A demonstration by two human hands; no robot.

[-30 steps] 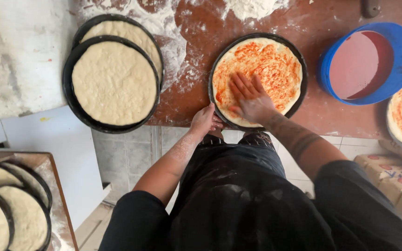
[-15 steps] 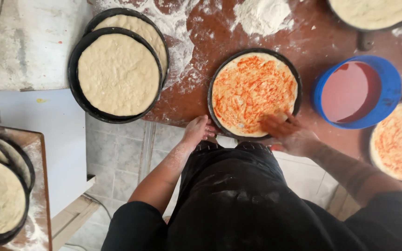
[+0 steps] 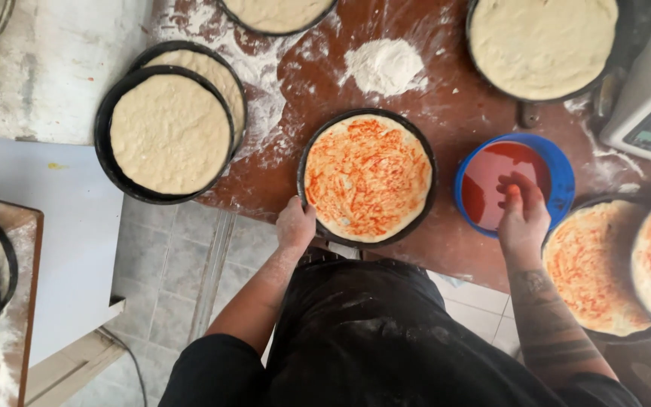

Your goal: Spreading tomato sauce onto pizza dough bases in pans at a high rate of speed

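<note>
The left hand grips the near-left rim of the black pan with the sauced dough round, fingers closed on the edge, and this pan sits on the floury brown table in front of the person. The right hand is over the blue bowl of red sauce just right of the pan, its fingers loosely apart and stained red, holding nothing, while 2 more sauced rounds lie at the right and 2 stacked plain dough pans stand at the left
</note>
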